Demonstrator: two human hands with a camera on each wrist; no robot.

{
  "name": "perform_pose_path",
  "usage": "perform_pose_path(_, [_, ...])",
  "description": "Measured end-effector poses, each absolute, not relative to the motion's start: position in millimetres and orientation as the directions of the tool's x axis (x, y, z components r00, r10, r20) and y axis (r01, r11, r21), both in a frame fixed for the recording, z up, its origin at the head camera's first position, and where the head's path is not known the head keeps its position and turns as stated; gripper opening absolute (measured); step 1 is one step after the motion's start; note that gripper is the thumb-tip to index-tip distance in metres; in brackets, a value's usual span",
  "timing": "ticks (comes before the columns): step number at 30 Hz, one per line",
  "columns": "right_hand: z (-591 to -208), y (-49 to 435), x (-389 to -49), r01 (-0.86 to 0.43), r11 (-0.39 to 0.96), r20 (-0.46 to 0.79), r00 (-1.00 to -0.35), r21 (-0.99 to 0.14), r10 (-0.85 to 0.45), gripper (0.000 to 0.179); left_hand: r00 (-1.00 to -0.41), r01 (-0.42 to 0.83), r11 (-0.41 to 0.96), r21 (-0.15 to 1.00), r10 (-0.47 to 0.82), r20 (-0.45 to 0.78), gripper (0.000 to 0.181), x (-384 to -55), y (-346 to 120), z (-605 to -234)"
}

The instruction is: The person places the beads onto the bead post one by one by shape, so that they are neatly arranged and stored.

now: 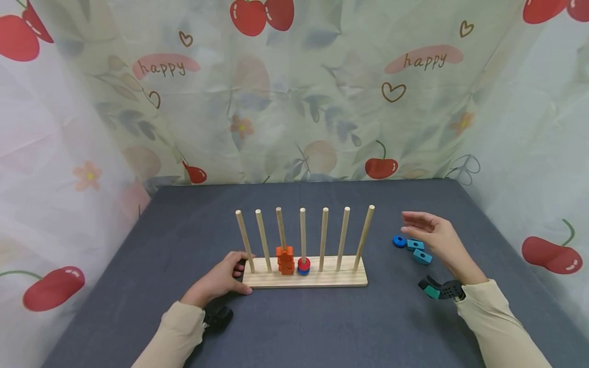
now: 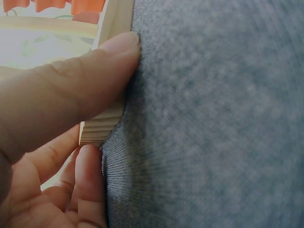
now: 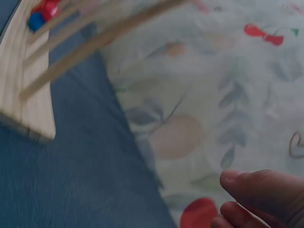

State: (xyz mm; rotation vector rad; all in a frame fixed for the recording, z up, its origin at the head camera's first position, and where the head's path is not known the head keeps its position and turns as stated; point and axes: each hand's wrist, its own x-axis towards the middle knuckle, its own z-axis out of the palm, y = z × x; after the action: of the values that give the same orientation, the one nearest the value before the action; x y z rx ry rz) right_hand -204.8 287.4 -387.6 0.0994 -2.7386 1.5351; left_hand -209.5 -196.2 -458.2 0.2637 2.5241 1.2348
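A wooden peg board [image 1: 342, 278] with a row of upright pegs stands on the table. My left hand [image 1: 225, 276] grips its left end, thumb [image 2: 95, 80] along the front edge and the other fingers curled at the end. On the third peg from the left, orange pieces [image 1: 285, 260] are stacked. The fourth peg carries a red bead [image 1: 303, 263] over a blue one [image 1: 303, 272]. To the right of the board, my right hand [image 1: 434, 235] hovers with relaxed fingers and nothing seen in them. Just by it lie a blue ring [image 1: 399, 241] and two lighter blue blocks [image 1: 422, 256].
A dark grey cloth [image 1: 322, 327] covers the table. Printed fabric [image 1: 285, 102] hangs behind and along both sides of it. Tall pegs [image 1: 365, 237] rise along the board between the two hands. Each wrist wears a dark strap [image 1: 444, 290].
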Motion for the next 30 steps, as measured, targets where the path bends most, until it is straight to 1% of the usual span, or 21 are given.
perform_pose_path(4, [-405, 297, -219, 0.002, 0.571, -0.021, -0.999, -0.821, -0.026, 0.07, -0.933, 0.018, 0.619, 0.786, 0.292, -0.208, 0.077, -210, -196, -459])
perform_pose_path(8, [-418, 304, -229, 0.033, 0.616, -0.068, -0.997, -0.787, -0.033, 0.065, -0.933, 0.013, 0.62, 0.785, 0.29, -0.213, 0.076, -210, -196, -459])
perform_pose_path(9, [-421, 306, -230, 0.021, 0.626, -0.074, -0.996, -0.78, -0.058, 0.064, -0.933, 0.014, 0.619, 0.785, 0.291, -0.212, 0.076, -210, -196, -458])
perform_pose_path(12, [-426, 309, -234, 0.016, 0.658, -0.085, -0.994, -0.753, -0.074, 0.055, -0.932, 0.016, 0.612, 0.791, 0.294, -0.209, 0.077, -210, -196, -458])
perform_pose_path(15, [-431, 310, -236, 0.007, 0.687, -0.089, -0.992, -0.727, -0.084, 0.05, -0.932, 0.019, 0.612, 0.791, 0.296, -0.207, 0.078, -210, -196, -459])
perform_pose_path(30, [-441, 307, -245, 0.005, 0.758, -0.103, -0.991, -0.652, -0.082, 0.049, -0.934, 0.01, 0.621, 0.784, 0.285, -0.214, 0.078, -210, -196, -460])
